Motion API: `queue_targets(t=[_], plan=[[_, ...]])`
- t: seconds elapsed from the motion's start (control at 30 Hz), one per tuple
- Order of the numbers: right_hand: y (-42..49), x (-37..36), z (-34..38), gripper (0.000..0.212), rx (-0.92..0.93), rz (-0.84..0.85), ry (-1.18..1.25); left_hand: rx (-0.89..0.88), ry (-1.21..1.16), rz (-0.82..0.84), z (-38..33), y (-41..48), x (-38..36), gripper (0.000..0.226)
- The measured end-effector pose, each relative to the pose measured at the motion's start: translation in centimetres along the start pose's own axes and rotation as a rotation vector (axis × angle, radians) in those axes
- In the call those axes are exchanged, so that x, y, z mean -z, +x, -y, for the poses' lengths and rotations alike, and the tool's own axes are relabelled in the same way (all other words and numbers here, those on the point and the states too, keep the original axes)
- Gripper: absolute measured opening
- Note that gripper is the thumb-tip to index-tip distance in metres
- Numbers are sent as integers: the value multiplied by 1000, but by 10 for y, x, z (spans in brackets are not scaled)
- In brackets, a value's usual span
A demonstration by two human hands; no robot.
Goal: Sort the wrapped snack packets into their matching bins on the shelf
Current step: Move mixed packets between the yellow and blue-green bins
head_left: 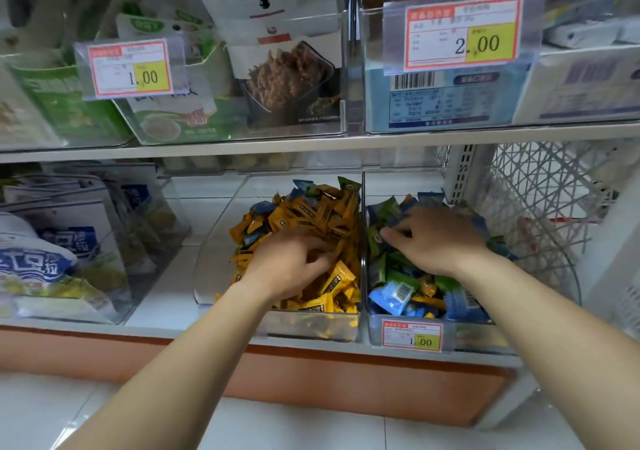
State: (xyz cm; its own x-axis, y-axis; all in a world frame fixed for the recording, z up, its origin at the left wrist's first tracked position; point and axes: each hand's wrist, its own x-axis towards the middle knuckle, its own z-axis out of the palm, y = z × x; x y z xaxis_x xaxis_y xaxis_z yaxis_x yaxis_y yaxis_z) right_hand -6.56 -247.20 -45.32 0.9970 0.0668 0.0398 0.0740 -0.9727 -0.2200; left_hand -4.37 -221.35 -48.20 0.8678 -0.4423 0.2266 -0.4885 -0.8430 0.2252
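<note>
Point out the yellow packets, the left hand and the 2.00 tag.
yellow packets (322, 216): head view, top of the pile.
left hand (287, 266): head view, back of the hand.
2.00 tag (464, 32): head view, its middle.

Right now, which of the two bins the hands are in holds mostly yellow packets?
The left bin, under the left hand: it is heaped with yellow packets, while the right bin beside it holds blue and green packets.

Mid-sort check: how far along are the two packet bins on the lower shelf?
Mostly done: the left bin is largely yellow packets, the right bin blue and green packets. In hand: the left hand digs in the yellow pile, the right hand in the other; what either grips is unclear. Remaining: blue strays at the left bin's back, a few yellow strays in the right bin.
</note>
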Motion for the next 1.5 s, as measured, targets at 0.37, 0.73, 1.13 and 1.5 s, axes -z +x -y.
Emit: queue_targets(t=[0.37, 0.73, 1.13, 1.5], plan=[[5, -18, 29, 69, 201, 22, 166, 97, -170, -114, -5, 21, 5, 33], [3, -19, 26, 69, 205, 31, 187, 34, 96, 212, 33, 3, 25, 26], [-2, -18, 28, 73, 180, 60, 165, 128, -227, 9, 0, 8, 28, 17], [-5, -15, 28, 70, 176, 73, 181, 216, -129, 431, -1, 16, 11, 57]])
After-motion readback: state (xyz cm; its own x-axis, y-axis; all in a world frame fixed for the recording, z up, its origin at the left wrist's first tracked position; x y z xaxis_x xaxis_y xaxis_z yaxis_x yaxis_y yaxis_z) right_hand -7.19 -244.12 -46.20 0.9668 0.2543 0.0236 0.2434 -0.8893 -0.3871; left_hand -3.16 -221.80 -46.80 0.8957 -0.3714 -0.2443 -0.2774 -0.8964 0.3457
